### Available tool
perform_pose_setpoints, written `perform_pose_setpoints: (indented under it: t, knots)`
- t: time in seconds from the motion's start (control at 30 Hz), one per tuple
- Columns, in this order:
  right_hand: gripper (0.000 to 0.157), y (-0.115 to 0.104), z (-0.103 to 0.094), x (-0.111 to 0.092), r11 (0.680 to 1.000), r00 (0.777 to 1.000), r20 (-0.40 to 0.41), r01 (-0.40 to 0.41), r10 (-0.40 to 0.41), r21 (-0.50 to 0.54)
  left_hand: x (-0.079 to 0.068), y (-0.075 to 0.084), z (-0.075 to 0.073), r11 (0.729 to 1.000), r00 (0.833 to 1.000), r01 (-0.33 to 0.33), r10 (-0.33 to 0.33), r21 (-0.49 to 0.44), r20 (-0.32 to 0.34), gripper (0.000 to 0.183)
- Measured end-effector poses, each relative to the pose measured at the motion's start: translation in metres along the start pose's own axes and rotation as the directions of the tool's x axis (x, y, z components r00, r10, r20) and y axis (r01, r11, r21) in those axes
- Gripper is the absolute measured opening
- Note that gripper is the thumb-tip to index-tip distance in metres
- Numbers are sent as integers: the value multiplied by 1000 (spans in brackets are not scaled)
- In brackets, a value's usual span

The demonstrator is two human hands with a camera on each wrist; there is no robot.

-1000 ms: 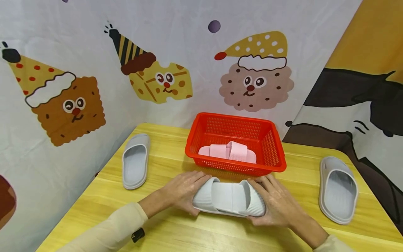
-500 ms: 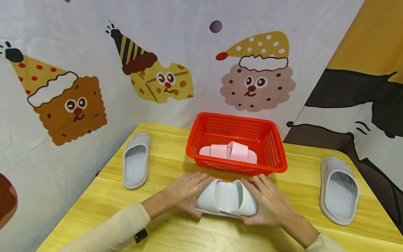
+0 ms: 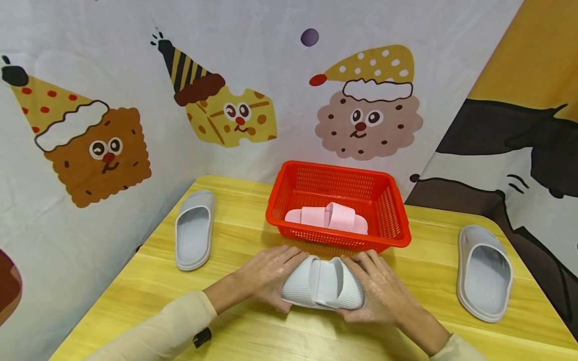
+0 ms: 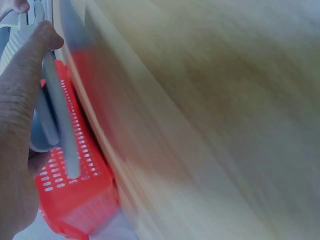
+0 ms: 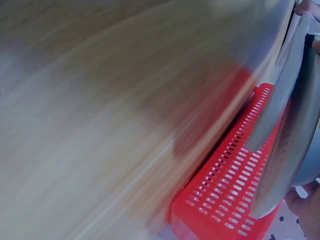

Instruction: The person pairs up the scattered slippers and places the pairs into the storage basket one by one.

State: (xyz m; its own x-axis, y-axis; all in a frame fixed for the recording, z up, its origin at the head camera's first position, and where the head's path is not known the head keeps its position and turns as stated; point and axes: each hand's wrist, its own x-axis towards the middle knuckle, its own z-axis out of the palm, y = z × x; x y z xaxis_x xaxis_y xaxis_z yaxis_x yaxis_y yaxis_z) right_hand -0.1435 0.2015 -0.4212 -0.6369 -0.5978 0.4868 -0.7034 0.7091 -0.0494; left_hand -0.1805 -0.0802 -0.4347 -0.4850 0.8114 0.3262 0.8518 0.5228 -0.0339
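Note:
Two light grey ribbed slippers [image 3: 298,287] are pushed into each other, their straps facing and overlapping at the middle. My left hand [image 3: 271,275] grips the left end of the pair, thumb on the near side and fingers over the far side. At the opposite end my right hand [image 3: 378,287] holds the other slipper [image 3: 351,292] the same way. In the left wrist view a slipper sole [image 4: 62,117] shows edge-on beside the hand. The right wrist view shows two soles [image 5: 287,155] nested with a dark gap between them.
Just beyond the hands stands a red perforated basket [image 3: 343,241] with a pink pair of slippers [image 3: 340,216] inside. One grey closed-toe slipper [image 3: 193,243] lies at the table's left, another [image 3: 485,281] at its right. A cartoon-print cloth [image 3: 289,125] hangs behind the wooden table [image 3: 244,220].
My right hand has moved left toward my left hand. The two ribbed slippers have slid further into each other, so the pair is shorter; the left hand has shifted only slightly.

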Motion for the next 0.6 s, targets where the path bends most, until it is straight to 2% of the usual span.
perform_pose_setpoints:
  t: [0.3, 0.6]
  knots:
    - [98, -3, 4, 1, 1000, 999, -30, 25, -25, 15, 2, 1, 0, 995, 1000, 0, 1, -102, 10, 113]
    - [100, -8, 11, 5, 998, 997, -71, 40, -36, 45, 6, 3, 4, 993, 997, -67, 64, -97, -31, 105]
